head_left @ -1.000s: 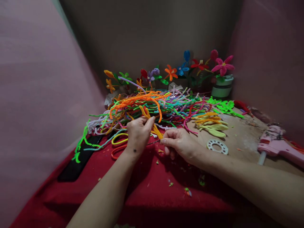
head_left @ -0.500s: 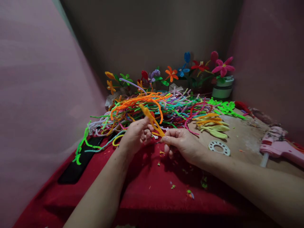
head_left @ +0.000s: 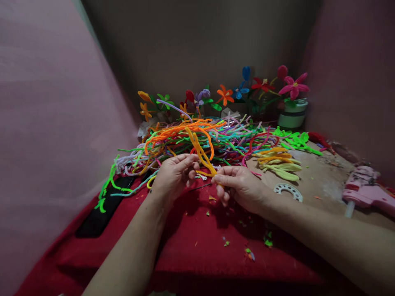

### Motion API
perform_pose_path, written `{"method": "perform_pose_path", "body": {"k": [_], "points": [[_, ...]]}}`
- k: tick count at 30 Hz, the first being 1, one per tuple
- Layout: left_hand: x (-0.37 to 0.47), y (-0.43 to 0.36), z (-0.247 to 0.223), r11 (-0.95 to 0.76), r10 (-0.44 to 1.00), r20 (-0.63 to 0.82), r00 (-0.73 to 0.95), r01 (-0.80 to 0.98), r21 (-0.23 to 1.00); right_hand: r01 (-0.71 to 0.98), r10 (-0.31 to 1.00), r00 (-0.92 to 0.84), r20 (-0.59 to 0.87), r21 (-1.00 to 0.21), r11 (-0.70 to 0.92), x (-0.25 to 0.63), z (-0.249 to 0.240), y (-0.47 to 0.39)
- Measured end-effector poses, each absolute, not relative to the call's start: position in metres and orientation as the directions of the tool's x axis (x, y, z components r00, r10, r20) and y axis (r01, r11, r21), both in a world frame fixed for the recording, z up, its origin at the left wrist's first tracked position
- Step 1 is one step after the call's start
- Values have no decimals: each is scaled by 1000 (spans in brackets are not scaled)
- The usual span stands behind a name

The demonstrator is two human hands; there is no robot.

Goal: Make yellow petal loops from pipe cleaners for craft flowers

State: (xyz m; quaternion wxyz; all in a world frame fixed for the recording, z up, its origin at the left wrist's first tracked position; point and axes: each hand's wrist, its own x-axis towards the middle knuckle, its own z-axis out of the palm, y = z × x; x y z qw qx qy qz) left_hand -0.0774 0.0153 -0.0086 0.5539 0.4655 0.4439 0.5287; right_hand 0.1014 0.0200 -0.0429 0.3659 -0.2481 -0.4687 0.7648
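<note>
Between my hands, above the red cloth, stands a bent yellow-orange pipe cleaner (head_left: 202,154) with strands that run up and to the left. My right hand (head_left: 236,183) pinches its lower end. My left hand (head_left: 177,174) is beside it on the left, fingers curled with thumb and forefinger near the strands; whether they touch it is unclear. Behind the hands lies a large heap of coloured pipe cleaners (head_left: 185,142), with orange ones on top. Yellow and pale green looped pieces (head_left: 277,162) lie to the right of the heap.
Pipe-cleaner flowers (head_left: 225,95) line the back, with a pale green pot (head_left: 292,115) at the right. A pink glue gun (head_left: 361,191) and a white ring (head_left: 285,189) lie right. A black phone (head_left: 98,220) is at the left. Scraps dot the red cloth (head_left: 197,255).
My left fingers have slipped off the yellow-orange strands or lower beside them, and the strands now stand more spread. My right hand keeps its pinch. The view has shifted slightly.
</note>
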Motion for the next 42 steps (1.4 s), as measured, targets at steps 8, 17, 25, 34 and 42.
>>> {"method": "perform_pose_path", "body": {"k": [8,17,25,34,42], "points": [[-68,10,-5,-146,969,128,-209,-70,987,-378,767,-642,-28,-858,-348,102,-42,21],[-55,-4,0,-130,979,151,-140,150,980,-375,762,-647,-28,-858,-350,102,-43,20],[-57,-2,-2,-257,942,320,-99,399,880,-367,746,-666,-35,-855,-368,103,-44,20],[-63,2,-13,-432,704,702,109,850,300,-388,735,-678,-24,-837,-385,103,-45,20],[-61,2,-13,-358,604,767,217,934,17,-440,730,-683,-1,-798,-413,104,-47,24]]}}
